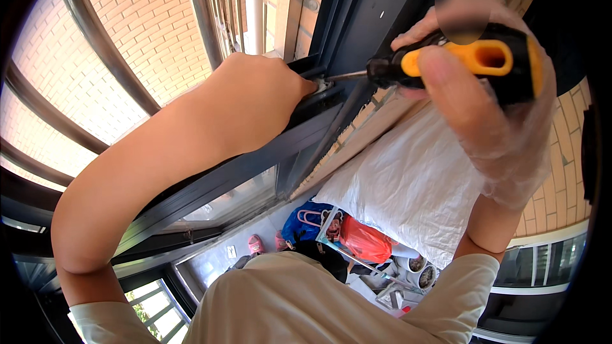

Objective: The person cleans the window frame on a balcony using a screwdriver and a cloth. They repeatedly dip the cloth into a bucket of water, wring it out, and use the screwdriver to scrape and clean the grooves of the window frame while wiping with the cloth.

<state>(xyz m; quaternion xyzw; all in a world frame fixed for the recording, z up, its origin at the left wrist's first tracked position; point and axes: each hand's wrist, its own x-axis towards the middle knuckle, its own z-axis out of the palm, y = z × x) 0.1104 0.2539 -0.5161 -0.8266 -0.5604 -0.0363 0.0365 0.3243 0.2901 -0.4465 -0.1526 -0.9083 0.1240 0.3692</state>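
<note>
My right hand (475, 108), in a thin clear plastic glove, grips a screwdriver (519, 67) by its black and yellow handle. Its slim metal shaft points left, and the tip meets a small pale fitting (323, 85) in the dark window frame (280, 137). My bare left hand (258, 92) reaches across the frame with its fingers curled in, one fingertip pressed beside that fitting. The back of the hand hides most of its fingers and whatever they hold. A blurred patch covers part of the right hand's upper edge.
Curved metal bars (105, 44) stand outside at the left before a tiled wall. Below right hangs a white sheet (408, 185). On the floor are a red bag (364, 239), a blue bag (299, 224), pots (417, 271) and pink shoes (255, 244).
</note>
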